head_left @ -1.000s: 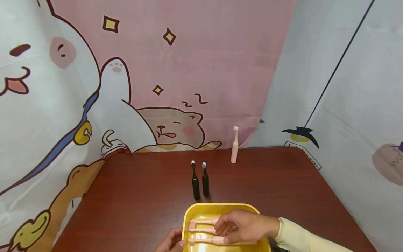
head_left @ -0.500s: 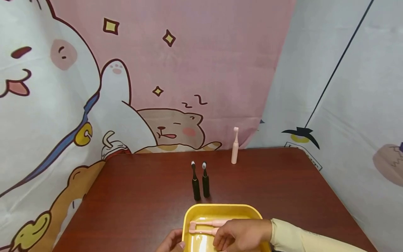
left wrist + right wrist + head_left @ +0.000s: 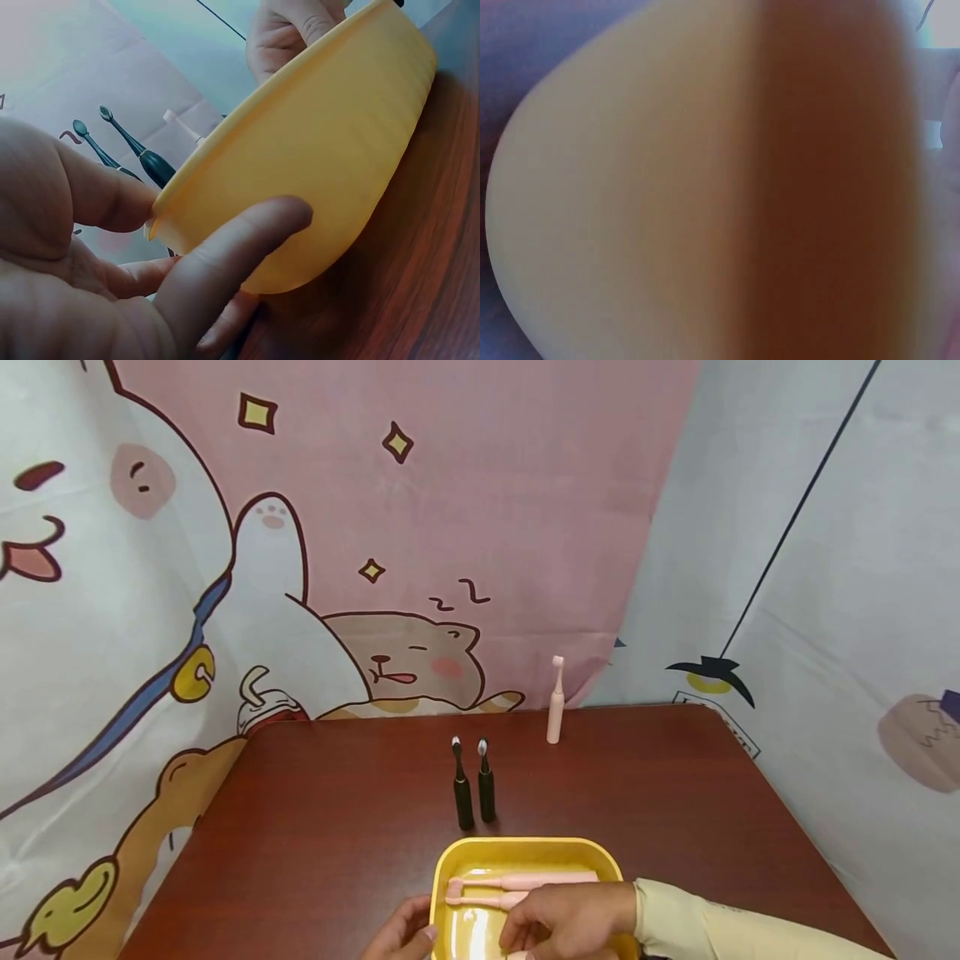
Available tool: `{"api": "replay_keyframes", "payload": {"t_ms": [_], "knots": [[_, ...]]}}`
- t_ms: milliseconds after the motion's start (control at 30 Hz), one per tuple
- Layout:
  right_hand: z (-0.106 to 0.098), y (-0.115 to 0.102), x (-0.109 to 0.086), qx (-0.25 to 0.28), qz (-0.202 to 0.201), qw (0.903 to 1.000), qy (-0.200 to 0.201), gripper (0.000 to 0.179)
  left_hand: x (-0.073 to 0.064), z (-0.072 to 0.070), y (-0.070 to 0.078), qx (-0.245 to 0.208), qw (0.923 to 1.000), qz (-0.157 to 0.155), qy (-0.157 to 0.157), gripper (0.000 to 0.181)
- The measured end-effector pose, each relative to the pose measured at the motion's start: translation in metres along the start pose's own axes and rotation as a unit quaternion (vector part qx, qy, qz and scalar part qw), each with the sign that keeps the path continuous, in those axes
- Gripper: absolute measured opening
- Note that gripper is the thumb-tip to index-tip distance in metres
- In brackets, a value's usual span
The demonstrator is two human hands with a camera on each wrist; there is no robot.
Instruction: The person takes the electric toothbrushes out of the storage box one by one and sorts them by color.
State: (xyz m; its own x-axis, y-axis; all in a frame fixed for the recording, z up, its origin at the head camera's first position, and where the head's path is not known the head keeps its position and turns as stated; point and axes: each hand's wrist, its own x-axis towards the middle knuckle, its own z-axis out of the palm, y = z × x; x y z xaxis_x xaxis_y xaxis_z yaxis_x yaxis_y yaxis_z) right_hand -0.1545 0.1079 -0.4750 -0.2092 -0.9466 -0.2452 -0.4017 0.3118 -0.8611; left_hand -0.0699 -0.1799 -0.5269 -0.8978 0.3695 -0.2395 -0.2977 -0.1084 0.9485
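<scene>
In the yellow tray (image 3: 525,842), two pink electric toothbrushes (image 3: 551,880) lie side by side, nearer one's handle partly hidden by right hand (image 3: 566,918); its fingers bend, lower part cropped, can't tell if gripping; left hand (image 3: 402,931) touches outer wall, fingers relaxed; right wrist view mostly blur

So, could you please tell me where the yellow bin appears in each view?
Head: the yellow bin sits at the bottom, just right of centre.
Left wrist: it spans the centre to the upper right.
Right wrist: probably the blurred yellowish shape filling most of the picture.
Landmark: the two black toothbrushes, in the head and left wrist views only.
</scene>
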Motion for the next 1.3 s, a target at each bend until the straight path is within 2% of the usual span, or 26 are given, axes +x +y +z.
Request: {"api": "replay_keyframes", "payload": {"t_ms": [100, 200, 333, 400, 533, 667, 900, 1100, 1300], "knots": [[0.001, 0.000, 0.001, -0.003, 0.008, 0.9996, -0.025, 0.024, 0.001, 0.001, 0.000, 0.003, 1.0000, 0.006, -0.005, 0.063], [0.000, 0.001, 0.001, -0.029, 0.014, 0.9988, -0.036, 0.024, 0.002, 0.004, 0.000, 0.010, 0.9999, 0.014, 0.000, 0.063], [-0.002, 0.002, 0.001, -0.072, 0.021, 0.9970, -0.019, 0.023, 0.004, 0.008, 0.002, 0.034, 0.9989, 0.022, 0.024, 0.059], [-0.002, 0.002, 0.001, -0.071, 0.026, 0.9971, -0.014, 0.022, 0.004, 0.010, 0.002, 0.044, 0.9982, 0.022, 0.033, 0.057], [-0.002, 0.002, 0.000, -0.082, 0.021, 0.9964, -0.003, 0.021, 0.004, 0.009, 0.003, 0.063, 0.9971, 0.033, 0.028, 0.056], [-0.004, 0.003, -0.002, -0.054, 0.016, 0.9984, 0.001, 0.017, 0.005, 0.006, 0.005, 0.083, 0.9953, 0.048, 0.018, 0.057], [-0.013, 0.003, -0.009, 0.056, 0.002, 0.9984, 0.013, 0.018, 0.005, 0.008, 0.008, 0.075, 0.9961, 0.034, 0.029, 0.057], [-0.017, -0.002, -0.017, 0.085, -0.002, 0.9949, 0.054, 0.020, 0.005, 0.007, 0.009, 0.064, 0.9972, 0.023, 0.029, 0.059], [-0.018, -0.008, -0.022, 0.109, -0.029, 0.9905, 0.079, 0.021, 0.005, 0.005, 0.008, 0.075, 0.9962, 0.043, 0.013, 0.060]]}}
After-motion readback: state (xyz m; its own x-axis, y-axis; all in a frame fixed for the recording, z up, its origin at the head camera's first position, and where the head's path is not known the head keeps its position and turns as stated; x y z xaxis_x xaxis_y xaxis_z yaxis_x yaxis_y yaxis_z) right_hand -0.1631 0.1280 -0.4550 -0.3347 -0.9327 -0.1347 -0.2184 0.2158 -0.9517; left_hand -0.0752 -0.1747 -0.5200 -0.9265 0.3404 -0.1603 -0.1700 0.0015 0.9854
